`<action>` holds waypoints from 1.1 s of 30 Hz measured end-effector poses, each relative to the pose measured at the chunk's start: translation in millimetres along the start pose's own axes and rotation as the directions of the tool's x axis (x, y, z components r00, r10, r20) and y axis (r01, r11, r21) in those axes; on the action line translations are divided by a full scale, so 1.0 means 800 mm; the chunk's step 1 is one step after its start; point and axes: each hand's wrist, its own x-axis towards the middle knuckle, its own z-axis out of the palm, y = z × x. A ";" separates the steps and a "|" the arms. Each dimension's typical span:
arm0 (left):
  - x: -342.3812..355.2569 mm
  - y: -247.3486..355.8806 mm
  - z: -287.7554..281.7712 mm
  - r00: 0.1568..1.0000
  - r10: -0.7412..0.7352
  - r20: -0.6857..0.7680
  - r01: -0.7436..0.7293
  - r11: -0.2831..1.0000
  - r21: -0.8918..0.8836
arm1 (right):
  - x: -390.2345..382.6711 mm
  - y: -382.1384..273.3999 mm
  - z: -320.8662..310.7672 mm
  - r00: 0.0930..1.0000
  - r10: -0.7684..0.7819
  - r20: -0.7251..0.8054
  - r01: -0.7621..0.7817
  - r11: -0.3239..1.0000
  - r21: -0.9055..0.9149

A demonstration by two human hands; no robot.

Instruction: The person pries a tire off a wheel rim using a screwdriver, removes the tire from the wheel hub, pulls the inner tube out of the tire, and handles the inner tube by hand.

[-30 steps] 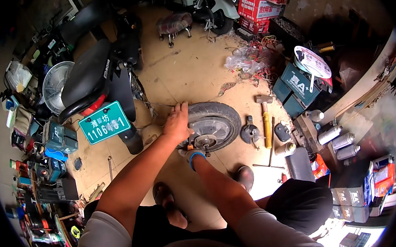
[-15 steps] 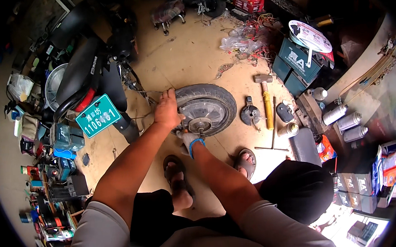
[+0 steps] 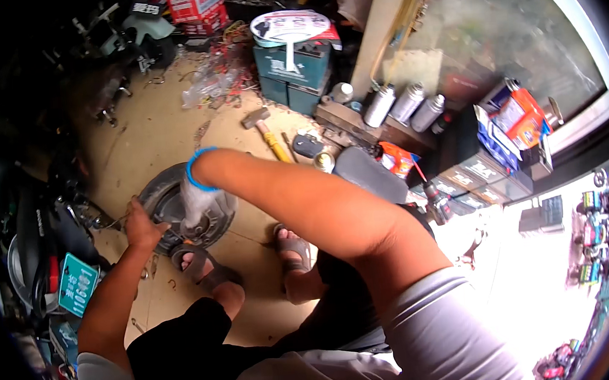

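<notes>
Your view has swung right since the earlier frame, so the small black rubber tyre wheel (image 3: 178, 206) now lies low and left on the dusty tan concrete floor (image 3: 159, 129). Your bare left hand (image 3: 141, 229) rests on its rim, fingers curled around the tread. Your right hand (image 3: 193, 198), in a pale knit glove with a blue cuff, presses down at the metal hub; whether it pinches anything cannot be told. A yellow-handled hammer (image 3: 266, 132) lies beyond, near 3 silvery cylindrical cans (image 3: 404, 105).
</notes>
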 end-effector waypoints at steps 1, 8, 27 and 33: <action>0.005 0.004 0.003 1.000 0.014 0.008 -0.014 1.000 -0.004 | -0.037 0.036 -0.025 0.997 0.031 -0.068 -0.023 0.994 0.111; 0.024 -0.046 0.041 0.997 0.025 0.068 -0.010 0.978 -0.207 | -0.313 0.268 0.150 0.679 0.046 -0.733 0.522 0.672 0.525; 0.076 -0.198 0.141 0.933 -0.031 0.360 0.272 0.717 -0.642 | -0.044 0.536 0.811 -0.236 0.931 0.278 0.003 -0.285 0.958; 0.098 -0.230 0.197 0.981 0.078 0.175 0.026 0.852 -0.523 | -0.019 0.623 0.864 -0.182 0.980 0.078 -0.445 -0.153 0.883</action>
